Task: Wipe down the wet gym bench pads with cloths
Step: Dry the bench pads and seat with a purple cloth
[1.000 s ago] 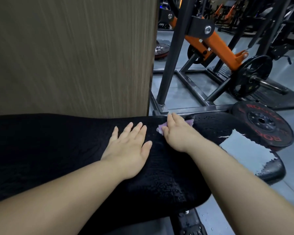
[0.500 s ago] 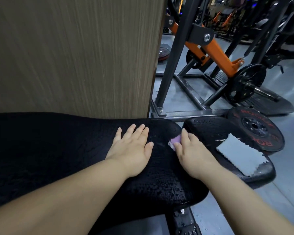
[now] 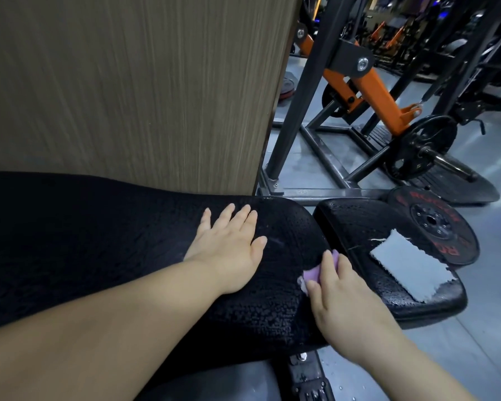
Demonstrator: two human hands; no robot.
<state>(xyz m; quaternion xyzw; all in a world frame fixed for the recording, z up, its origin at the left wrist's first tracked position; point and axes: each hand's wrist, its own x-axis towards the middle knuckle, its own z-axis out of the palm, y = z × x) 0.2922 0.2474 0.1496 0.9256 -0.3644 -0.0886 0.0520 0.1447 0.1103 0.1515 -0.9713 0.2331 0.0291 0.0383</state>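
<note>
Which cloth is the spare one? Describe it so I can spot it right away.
Find the small black seat pad right of the long bench pad. The spare cloth lies flat on it, pale grey, untouched. The other cloth is purple and bunched under the right hand.

Left hand [image 3: 229, 250] flat on long pad [image 3: 99, 241]; spare cloth [image 3: 411, 270] apparently loose on right pad [image 3: 359, 224].

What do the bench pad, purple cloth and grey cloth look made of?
Bench pad: black vinyl or faux leather by the look, grained, beaded with droplets.
Purple cloth under the right hand: soft, bunched, probably microfibre; mostly hidden.
Grey cloth on the smaller pad: thin, flat, matte, with zigzag-cut edges; likely woven or microfibre, hard to tell.
</note>
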